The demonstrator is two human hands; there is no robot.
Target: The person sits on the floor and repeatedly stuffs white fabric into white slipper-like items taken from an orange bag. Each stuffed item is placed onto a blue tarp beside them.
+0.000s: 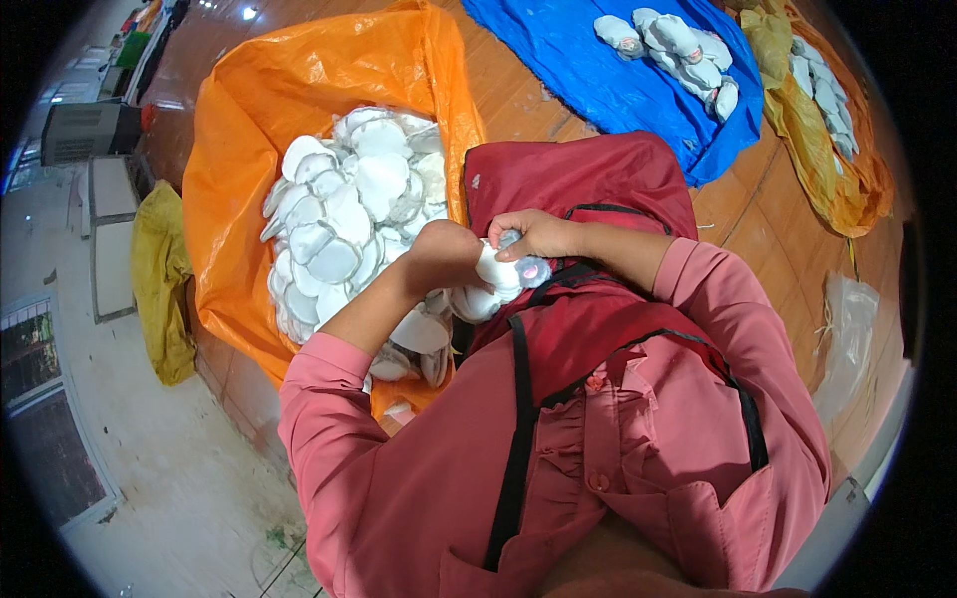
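Note:
Over my lap, at the edge of an orange sack (329, 60), both hands are closed on a small stack of white rounded pads (495, 271). My left hand (447, 254) is wrapped round the stack's left side, its fingers mostly hidden. From the right, my right hand (543, 235) pinches the upper end, where a bit of shiny clear plastic shows. A clear piece with a pinkish mark (533, 272) lies at the stack's right, against the dark red apron (598, 179). Many loose white pads (339, 214) fill the sack beside my left forearm.
Ahead on the right, a blue sheet (558, 50) on the tiled floor bears several white bundles (678, 48). Farther right lies an orange and yellow sack (797, 164) with more bundles. A clear plastic bag (847, 334) lies right; a yellow sack (161, 284) stands by the left wall.

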